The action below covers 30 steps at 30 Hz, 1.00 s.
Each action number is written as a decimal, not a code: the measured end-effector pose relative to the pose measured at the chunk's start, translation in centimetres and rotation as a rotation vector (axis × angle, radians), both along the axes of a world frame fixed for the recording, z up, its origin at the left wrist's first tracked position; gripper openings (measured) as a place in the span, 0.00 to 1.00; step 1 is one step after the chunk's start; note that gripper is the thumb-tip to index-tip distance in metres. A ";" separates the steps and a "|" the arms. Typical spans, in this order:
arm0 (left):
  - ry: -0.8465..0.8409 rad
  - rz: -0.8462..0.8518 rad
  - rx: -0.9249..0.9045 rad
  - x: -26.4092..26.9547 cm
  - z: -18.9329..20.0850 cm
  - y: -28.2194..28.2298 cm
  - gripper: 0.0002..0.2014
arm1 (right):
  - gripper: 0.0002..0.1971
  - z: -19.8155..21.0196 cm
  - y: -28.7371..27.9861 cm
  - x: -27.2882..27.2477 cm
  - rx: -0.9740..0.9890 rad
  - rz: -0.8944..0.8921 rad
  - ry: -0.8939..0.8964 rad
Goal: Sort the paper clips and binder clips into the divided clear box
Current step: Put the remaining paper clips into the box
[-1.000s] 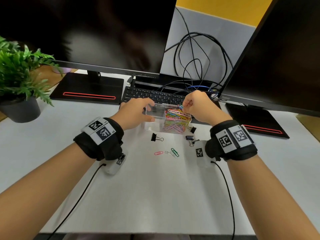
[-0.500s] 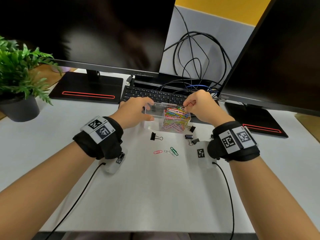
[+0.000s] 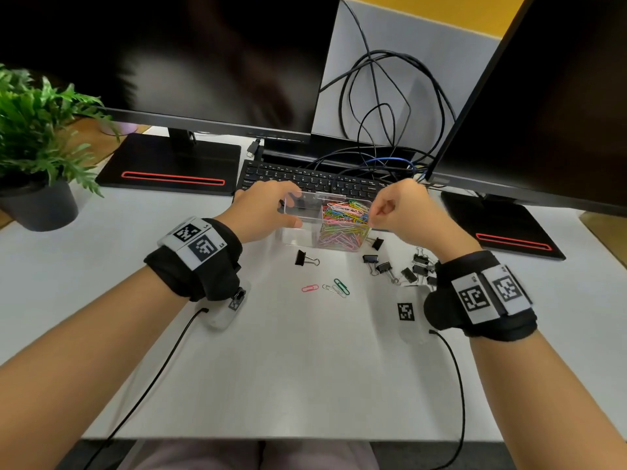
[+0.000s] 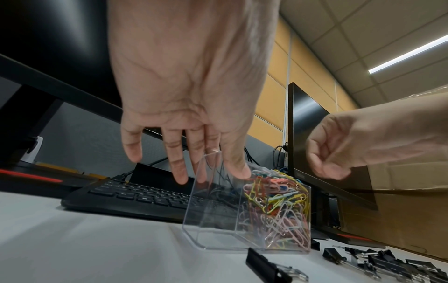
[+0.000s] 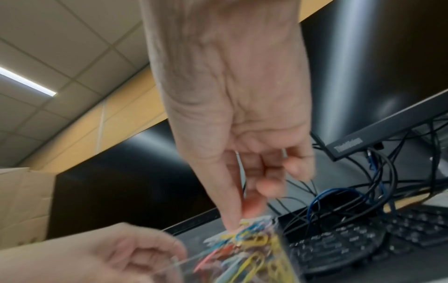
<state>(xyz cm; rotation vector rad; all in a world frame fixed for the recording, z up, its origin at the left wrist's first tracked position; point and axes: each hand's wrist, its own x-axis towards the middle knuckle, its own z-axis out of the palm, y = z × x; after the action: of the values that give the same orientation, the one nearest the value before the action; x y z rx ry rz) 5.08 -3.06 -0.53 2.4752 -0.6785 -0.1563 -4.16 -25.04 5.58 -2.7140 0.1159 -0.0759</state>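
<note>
The divided clear box [image 3: 298, 232] stands in front of the keyboard. Its right half is heaped with coloured paper clips [image 3: 344, 222]; its left half looks bare. My left hand [image 3: 271, 212] holds the box's left end, thumb on the near wall [image 4: 218, 220] and fingers behind it. My right hand [image 3: 383, 212] hovers at the box's right rim with fingers curled and nothing visible in it; the right wrist view is blurred. On the table lie a lone binder clip [image 3: 303, 258], a pink paper clip [image 3: 309, 288], a green one [image 3: 341, 286] and several binder clips [image 3: 407, 269].
A black keyboard [image 3: 305, 179] lies right behind the box. Two dark monitors on flat bases [image 3: 169, 164] flank a tangle of cables [image 3: 380, 113]. A potted plant [image 3: 34, 157] stands at the far left. White table [image 3: 305, 368] stretches toward me.
My right hand held a paper clip over the box's right half, lowered to the pile, and has now drawn back to the right without it. The left hand kept its hold.
</note>
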 end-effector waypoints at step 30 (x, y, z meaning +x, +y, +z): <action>-0.002 0.003 -0.015 0.4 -0.4 -0.1 0.26 | 0.05 -6.6 4.8 -1.8 -0.169 0.190 0.332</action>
<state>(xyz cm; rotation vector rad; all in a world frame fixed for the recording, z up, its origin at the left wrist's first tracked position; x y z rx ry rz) 5.43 -3.13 -0.90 2.4626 -0.6743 -0.1475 -5.98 -20.24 -1.07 -2.8674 -0.0549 0.4404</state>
